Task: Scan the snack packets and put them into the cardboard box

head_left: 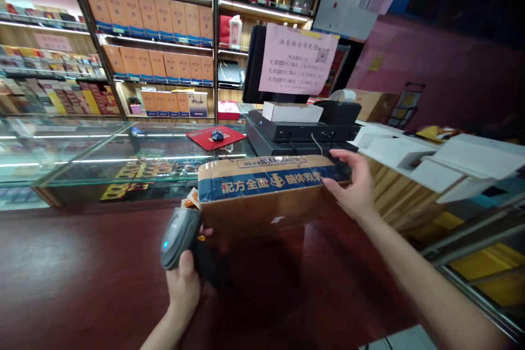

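A brown cardboard box (254,213) with blue printed tape along its top stands on the dark red counter (82,284). My left hand (184,284) is wrapped round a grey handheld barcode scanner (180,235) with a lit blue light. The scanner is close to the box's left end, where a small orange-and-white packet (191,198) partly shows. At the box's right end is my right hand (355,186), thumb and fingers spread apart, the thumb by the taped top edge. Whether that hand bears any of the box's weight I cannot tell.
Behind the box stands a cash register (303,131) with a monitor bearing a pink paper sign (297,60). A mouse (217,135) lies on a red mat (197,134) over a glass display case (90,158). White cartons (471,158) are at the right; stocked shelves (159,38) fill the back.
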### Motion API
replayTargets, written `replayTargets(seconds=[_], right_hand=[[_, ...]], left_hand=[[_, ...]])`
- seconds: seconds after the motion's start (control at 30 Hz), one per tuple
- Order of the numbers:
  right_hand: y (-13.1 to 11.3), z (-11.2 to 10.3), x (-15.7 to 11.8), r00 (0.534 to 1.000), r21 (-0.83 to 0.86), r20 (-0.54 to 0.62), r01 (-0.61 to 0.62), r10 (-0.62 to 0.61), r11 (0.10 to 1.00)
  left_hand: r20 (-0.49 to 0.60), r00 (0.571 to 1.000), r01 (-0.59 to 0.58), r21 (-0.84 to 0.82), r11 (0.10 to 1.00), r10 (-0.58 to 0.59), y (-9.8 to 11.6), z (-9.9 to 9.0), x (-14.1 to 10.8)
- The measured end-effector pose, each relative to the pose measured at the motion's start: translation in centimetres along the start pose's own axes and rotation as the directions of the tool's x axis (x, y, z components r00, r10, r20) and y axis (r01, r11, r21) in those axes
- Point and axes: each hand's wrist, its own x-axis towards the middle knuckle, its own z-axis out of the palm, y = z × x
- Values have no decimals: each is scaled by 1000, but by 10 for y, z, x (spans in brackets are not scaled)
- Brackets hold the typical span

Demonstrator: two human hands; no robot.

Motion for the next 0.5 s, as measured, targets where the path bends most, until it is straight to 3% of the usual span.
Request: replayTargets(seconds=[0.07,0.13,0.17,0.23,0.33,0.47,0.5], right_hand=[[24,3,-29,988,166,-103,-96,114,981],[44,17,-45,961,268,-53,-250,273,931],[50,24,-48,924,328,-14,-356,381,875],[54,31,-41,808,408,79,-561,584,721],[46,18,-15,659,432,265,-734,704,524],[33,-25,12,659,320,290,-750,694,579],[31,-35,14,699,262,290,-715,653,649]], left_hand=[[19,999,28,-30,999,-28,-7,1,0],[27,999,46,-43,998,-45,-5,9,6],[33,998,63,-50,997,-62,-1,14,10],[25,995,100,-52,994,-99,11,25,22],[44,984,174,-94,980,-171,37,37,36],[161,961,243,-114,963,-224,68,44,30],[183,958,243,-113,963,-221,73,45,26]])
